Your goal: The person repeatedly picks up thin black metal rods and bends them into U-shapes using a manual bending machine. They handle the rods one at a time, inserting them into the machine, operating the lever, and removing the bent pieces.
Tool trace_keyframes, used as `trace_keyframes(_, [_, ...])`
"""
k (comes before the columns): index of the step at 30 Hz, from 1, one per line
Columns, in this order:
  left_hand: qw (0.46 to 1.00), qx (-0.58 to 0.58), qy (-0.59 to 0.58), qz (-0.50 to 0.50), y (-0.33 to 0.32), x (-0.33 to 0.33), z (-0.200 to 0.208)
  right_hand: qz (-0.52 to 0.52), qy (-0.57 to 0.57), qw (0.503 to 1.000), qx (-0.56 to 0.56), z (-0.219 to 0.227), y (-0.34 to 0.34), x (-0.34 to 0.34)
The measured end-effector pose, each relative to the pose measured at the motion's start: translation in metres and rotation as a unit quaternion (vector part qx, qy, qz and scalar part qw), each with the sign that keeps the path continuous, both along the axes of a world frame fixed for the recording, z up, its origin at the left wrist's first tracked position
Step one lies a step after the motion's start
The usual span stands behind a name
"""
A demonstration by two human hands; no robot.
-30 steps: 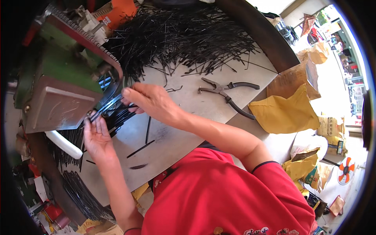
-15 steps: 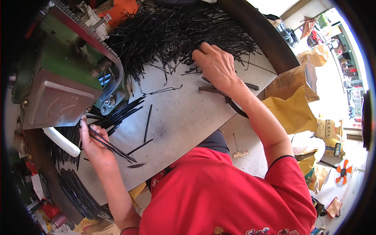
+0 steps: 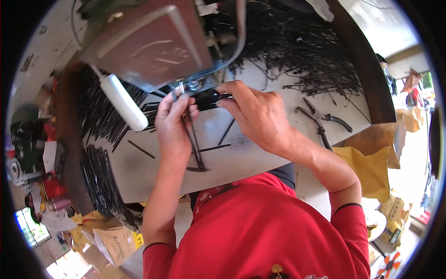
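Both hands were back at the machine (image 3: 153,44), vs. half a sec before, when the right hand (image 3: 258,116) was far out at the big heap of black strips (image 3: 306,51) and the left alone sat near the machine's outlet. The view had also swung closer over the machine, so its brown plate filled the top left.

Left hand (image 3: 174,123): fingers curled shut round a small bundle of black strips (image 3: 195,144), the bundle running down toward the near edge of the table (image 3: 153,179), top ends up by the metal fitting under the machine.

Right hand: thumb and forefinger pinched on the end of more strips (image 3: 211,96), held just under the machine's lower edge, touching or nearly touching the left-hand fingertips; other fingers loosely bent.

Judged from this: a fresh pick from the heap had been brought in and was being joined w/ the left bundle at the machine's mouth, i.e. a new cycle starting.

The white handle (image 3: 123,102) stuck out to the left, untouched. Pliers (image 3: 320,121) lay on the table right of the right wrist, apart from both hands. A stack of strips (image 3: 100,181) sat at the left table edge.
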State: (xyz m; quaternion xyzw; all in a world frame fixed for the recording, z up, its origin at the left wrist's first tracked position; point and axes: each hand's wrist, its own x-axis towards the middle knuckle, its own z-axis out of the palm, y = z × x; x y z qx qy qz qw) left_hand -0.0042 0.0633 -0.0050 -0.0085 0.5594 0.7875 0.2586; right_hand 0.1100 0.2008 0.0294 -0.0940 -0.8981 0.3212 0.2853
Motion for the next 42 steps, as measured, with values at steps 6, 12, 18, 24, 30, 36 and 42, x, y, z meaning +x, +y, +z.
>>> trace_keyframes(6, [0.997,-0.037,0.065,-0.032,0.002,-0.004,0.002,0.005,-0.138,0.896,-0.421,-0.015,-0.024,-0.033])
trace_keyframes(12, [0.996,-0.049,0.069,-0.041,0.002,-0.005,0.004,-0.003,-0.083,0.897,-0.435,-0.020,-0.026,-0.049])
trace_keyframes(18, [0.996,-0.027,0.064,-0.055,0.001,-0.009,0.001,-0.002,-0.071,0.881,-0.467,-0.027,-0.027,-0.051])
trace_keyframes(24, [0.996,-0.032,0.046,-0.067,0.002,-0.010,0.007,0.003,-0.073,0.865,-0.496,-0.027,-0.025,-0.052])
trace_keyframes(30, [0.997,-0.023,0.042,-0.064,0.002,-0.010,0.005,0.013,-0.068,0.854,-0.515,-0.026,-0.025,-0.051])
trace_keyframes(36, [0.996,-0.023,0.049,-0.066,0.002,-0.013,0.003,0.031,-0.054,0.854,-0.517,-0.028,-0.021,-0.051])
trace_keyframes(42, [0.995,-0.053,0.028,-0.075,0.001,-0.016,0.009,0.058,-0.092,0.834,-0.542,-0.026,-0.009,-0.055])
